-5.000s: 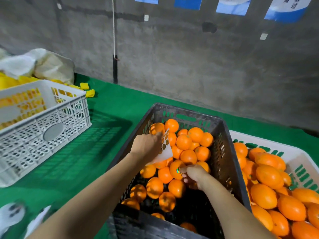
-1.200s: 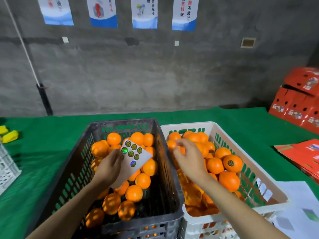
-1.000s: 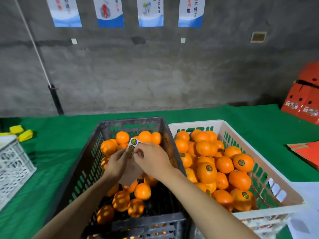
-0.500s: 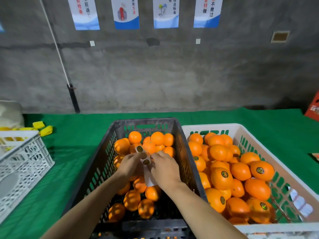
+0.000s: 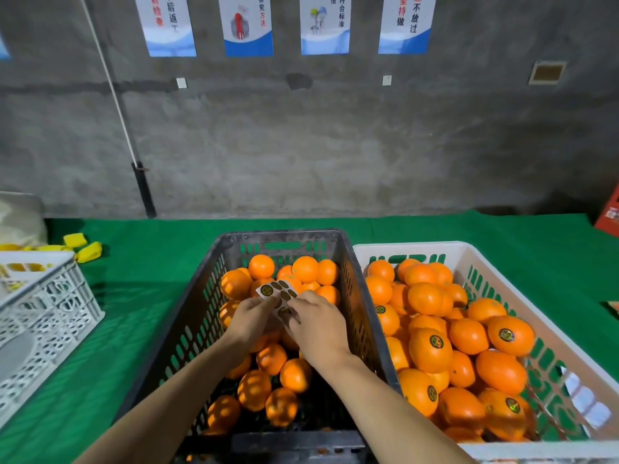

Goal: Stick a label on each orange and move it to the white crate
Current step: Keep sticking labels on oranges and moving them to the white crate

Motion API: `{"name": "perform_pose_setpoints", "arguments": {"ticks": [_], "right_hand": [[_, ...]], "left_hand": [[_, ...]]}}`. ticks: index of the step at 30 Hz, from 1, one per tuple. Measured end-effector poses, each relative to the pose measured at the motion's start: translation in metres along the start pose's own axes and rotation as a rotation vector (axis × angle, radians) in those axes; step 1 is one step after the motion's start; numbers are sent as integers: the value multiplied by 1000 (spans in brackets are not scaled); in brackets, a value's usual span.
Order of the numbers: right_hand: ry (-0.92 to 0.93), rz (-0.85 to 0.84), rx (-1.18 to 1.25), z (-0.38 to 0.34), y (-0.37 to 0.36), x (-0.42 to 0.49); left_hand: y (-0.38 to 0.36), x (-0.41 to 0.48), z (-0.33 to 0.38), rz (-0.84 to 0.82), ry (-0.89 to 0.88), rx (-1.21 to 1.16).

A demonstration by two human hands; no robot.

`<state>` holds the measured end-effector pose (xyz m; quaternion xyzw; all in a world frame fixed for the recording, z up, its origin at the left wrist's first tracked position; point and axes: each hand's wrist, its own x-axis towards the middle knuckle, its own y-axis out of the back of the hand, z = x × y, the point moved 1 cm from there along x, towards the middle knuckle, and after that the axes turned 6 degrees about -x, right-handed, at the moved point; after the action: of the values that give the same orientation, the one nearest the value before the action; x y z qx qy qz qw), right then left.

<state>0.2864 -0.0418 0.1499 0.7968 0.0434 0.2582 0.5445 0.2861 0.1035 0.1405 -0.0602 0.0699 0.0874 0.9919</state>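
Observation:
Both my hands are over the black crate [image 5: 201, 296], which holds several unlabelled oranges [image 5: 261, 266]. My left hand [image 5: 249, 321] holds a white label sheet [image 5: 276, 293] with round gold labels. My right hand [image 5: 316, 324] pinches at a label on the sheet's lower right. To the right stands the white crate [image 5: 475, 254], filled with oranges [image 5: 430, 349], some showing round labels.
A second white lattice crate [image 5: 43, 316] sits at the left on the green table cloth [image 5: 140, 262]. Yellow pieces [image 5: 87, 252] lie behind it. A grey concrete wall with posters stands behind the table. A red box [image 5: 610, 214] shows at the right edge.
My right hand came back from the white crate to the label sheet over the black crate. The view has shifted slightly left, and the sheet is held a little higher.

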Motion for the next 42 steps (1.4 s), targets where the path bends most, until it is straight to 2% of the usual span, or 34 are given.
{"name": "perform_pose_setpoints", "arguments": {"ticks": [9,18,23,33,36,37,39,41,42], "right_hand": [[72,79,-4,-3,8,-4],[156,195,-48,-6,13,-8],[117,148,-77,-4,8,-5],[192,188,-130,-7,11,-7],[198,235,-66,-8,10,-8],[174,242,-20,-9,11,-8],[95,204,75,-7,8,-5],[-42,40,61,0,1,-2],[-113,-93,24,6,-3,0]], "left_hand": [[-3,0,2,66,-13,-8],[-5,0,4,55,36,-53],[-7,-4,6,30,20,-6],[-6,-2,6,78,76,1],[-4,1,6,129,34,-24],[-3,0,6,163,-36,58],[4,-1,6,220,-274,488],[11,-4,7,258,-473,955],[13,-5,7,247,-510,1073]]}}
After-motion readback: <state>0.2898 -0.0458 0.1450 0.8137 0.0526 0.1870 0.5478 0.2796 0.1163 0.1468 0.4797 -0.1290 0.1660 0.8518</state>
